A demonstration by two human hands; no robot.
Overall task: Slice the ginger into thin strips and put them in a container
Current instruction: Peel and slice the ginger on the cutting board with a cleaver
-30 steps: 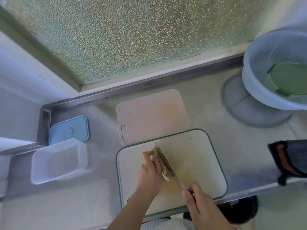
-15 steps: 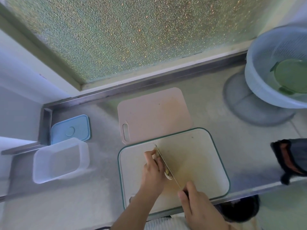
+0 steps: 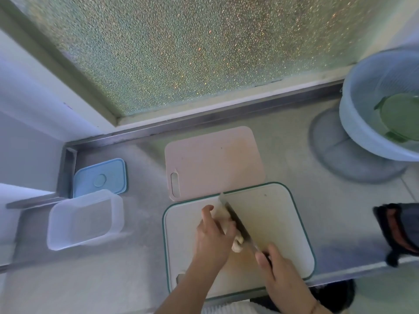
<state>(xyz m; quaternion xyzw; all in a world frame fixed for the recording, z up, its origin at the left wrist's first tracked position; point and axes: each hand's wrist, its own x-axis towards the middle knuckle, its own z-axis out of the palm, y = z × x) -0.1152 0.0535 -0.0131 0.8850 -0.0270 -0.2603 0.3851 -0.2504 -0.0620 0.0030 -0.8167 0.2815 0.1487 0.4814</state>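
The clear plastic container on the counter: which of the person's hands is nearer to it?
Left. The left hand holds the ginger on the cutting board, right of the clear container. The right hand grips the knife farther right.

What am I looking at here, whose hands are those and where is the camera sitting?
No machine here: a person wears one wide-angle camera on the head, looking down at their own two hands. The left hand holds a piece of ginger down on the white cutting board. The right hand grips a knife whose blade lies against the ginger. Behind lies a pink cutting board. To the left on the steel counter stand a clear plastic container and its blue lid. A pale colander sits at the far right.
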